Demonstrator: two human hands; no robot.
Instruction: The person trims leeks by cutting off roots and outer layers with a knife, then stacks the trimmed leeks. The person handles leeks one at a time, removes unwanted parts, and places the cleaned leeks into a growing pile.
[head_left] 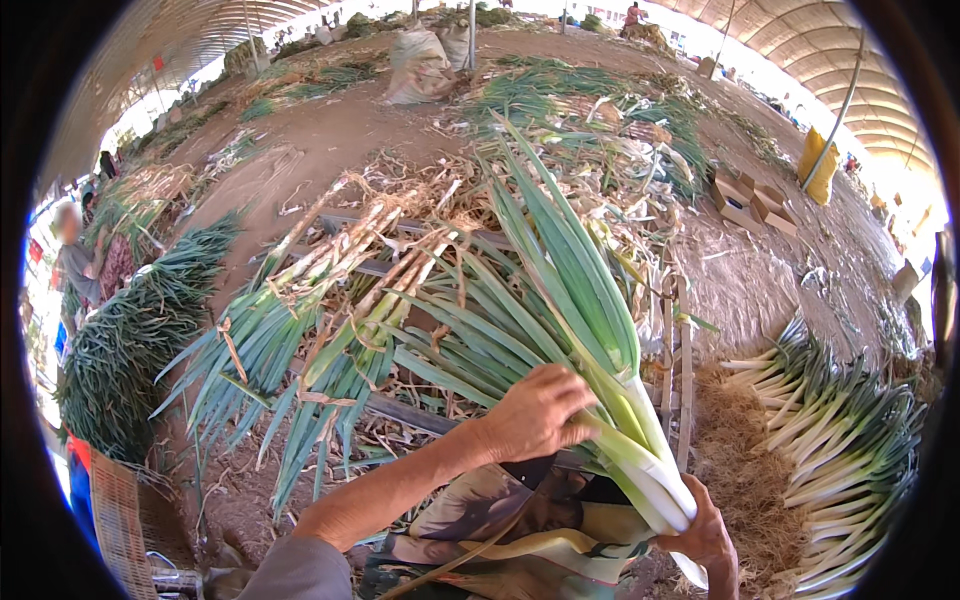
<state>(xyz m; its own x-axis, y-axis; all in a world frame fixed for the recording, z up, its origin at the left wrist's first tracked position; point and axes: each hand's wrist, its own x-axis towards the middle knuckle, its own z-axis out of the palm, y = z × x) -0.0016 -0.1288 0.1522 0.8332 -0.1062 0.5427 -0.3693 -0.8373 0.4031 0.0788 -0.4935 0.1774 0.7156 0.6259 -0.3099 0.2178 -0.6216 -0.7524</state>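
Several leeks (640,445) with white shanks and broad green leaves slant up from my lap. My right hand (705,540) is closed round their white lower ends. Higher up, my left hand (540,415) lies against the stalks with its fingers curled in on a leek; the exact spot it pinches is partly hidden. Beyond my left hand, untrimmed leeks (300,310) with dry brown outer skins lie across a low slatted frame (395,410). A patterned cloth (480,545) covers my lap.
Cleaned leeks (840,460) are stacked at right, roots inward. A dark green heap of leeks (140,340) stands at left, near another person (75,255). Peeled waste (640,190) covers the ground ahead. Farther off are a sack (420,65), cardboard boxes (750,203) and a yellow bag (818,168).
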